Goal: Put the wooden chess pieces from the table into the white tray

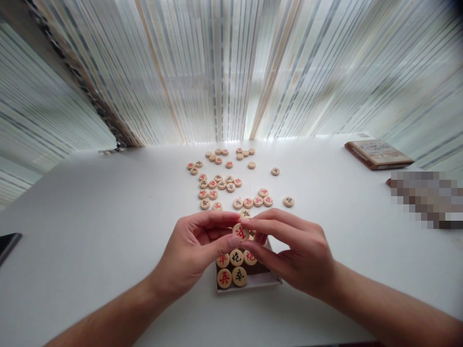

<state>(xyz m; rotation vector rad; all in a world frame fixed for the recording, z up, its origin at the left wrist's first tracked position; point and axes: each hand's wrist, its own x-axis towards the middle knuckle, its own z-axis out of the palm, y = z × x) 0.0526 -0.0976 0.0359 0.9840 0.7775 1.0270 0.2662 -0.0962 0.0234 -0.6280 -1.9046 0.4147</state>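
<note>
Between both hands, above a shallow box, is a round wooden xiangqi piece with a red character. My left hand pinches it from the left, thumb on its lower edge. From the right, the fingertips of my right hand grip the same piece. Inside the box lie several pieces in rows, among them a red-marked piece, a black-marked piece and another black-marked piece. My fingers hide the box's far part. Just beyond the hands is a loose black-marked piece.
Several loose xiangqi pieces are scattered over the white table. Two single pieces lie farther right, one black-marked piece nearer. A flat box sits at the back right, beside a pixelated item. A dark object is at the left edge.
</note>
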